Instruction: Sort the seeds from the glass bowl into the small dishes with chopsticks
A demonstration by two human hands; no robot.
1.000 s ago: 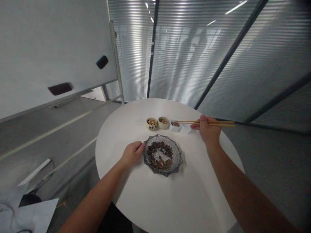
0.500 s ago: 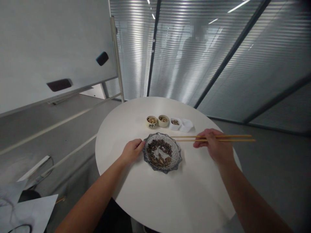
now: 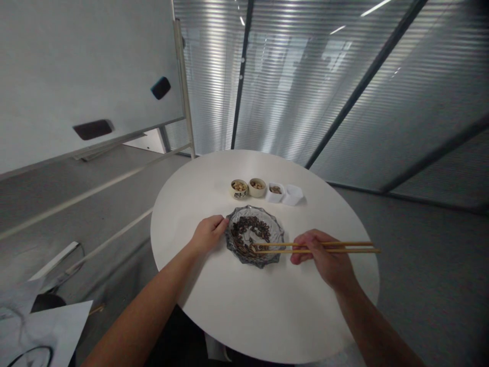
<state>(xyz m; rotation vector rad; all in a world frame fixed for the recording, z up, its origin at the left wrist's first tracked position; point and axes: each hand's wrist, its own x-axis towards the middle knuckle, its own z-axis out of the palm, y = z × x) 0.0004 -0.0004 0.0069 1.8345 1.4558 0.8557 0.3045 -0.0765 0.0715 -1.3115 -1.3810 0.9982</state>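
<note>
A clear glass bowl (image 3: 275,224) with a scalloped rim stands on the round white table (image 3: 244,306). Dark brown seed-like pieces (image 3: 244,226) lie inside it, along with lighter striped ones near the front. My left hand (image 3: 208,233) grips the bowl's left rim between thumb and fingers. In my right hand (image 3: 319,253) is a pair of wooden chopsticks (image 3: 351,247), held nearly level. Their tips reach into the bowl, over the striped pieces at the front. Whether they pinch one is too small to tell.
Behind the bowl stand two round cream cups (image 3: 239,193) with pale nut-like pieces, a white square dish (image 3: 275,198) with brownish bits, and another white dish (image 3: 293,194). A whiteboard (image 3: 91,66) rises at the left. A ribbed glass wall (image 3: 282,102) lies beyond the table.
My right hand has moved left and toward me, bringing the chopstick tips from the bowl's far right edge into its front part. My left hand stays on the rim.
</note>
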